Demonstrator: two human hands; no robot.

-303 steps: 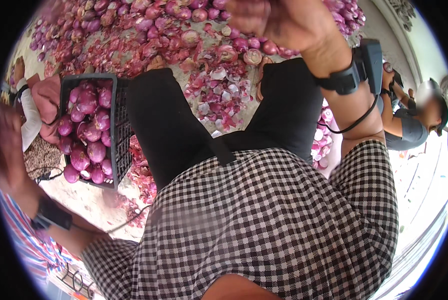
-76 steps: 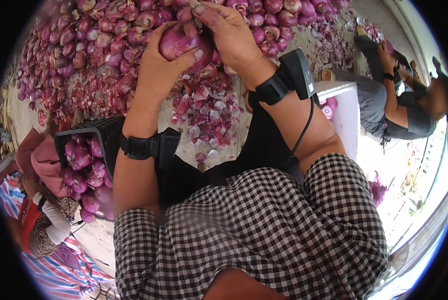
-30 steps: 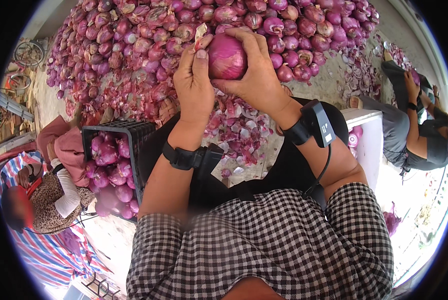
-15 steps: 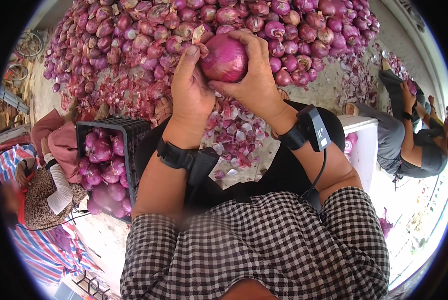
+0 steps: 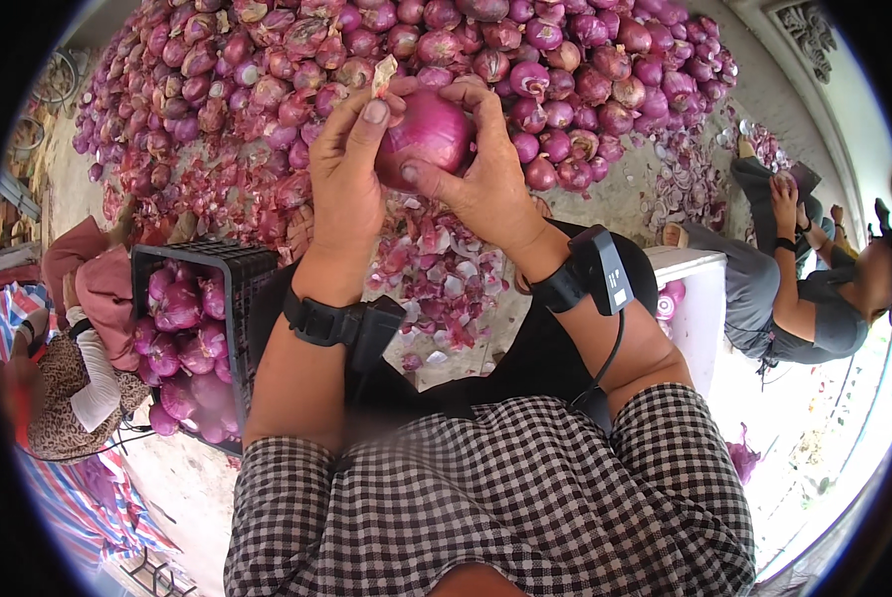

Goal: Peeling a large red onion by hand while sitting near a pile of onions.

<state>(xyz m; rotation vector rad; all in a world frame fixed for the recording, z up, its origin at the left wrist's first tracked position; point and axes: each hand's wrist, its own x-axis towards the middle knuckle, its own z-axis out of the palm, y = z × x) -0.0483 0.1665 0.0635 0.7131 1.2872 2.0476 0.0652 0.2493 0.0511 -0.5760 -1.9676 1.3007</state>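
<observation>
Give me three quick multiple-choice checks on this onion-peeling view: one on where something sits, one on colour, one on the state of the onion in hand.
1. Where is the black crate?
A. At the person's left, beside the left forearm
B. On top of the onion pile
C. At the person's right, by the white box

2. What colour are the onions in the crate?
A. White
B. Purple-red
C. Yellow-brown

3. How is the onion held?
A. Lying loose on the ground
B. In the left hand alone
C. Between both hands, above the pile

Answers:
1 A: the crate stands just left of the left hand and its forearm.
2 B: they match the purple-red onion pile.
3 C: the left hand and the right hand both have fingers on it.
</observation>
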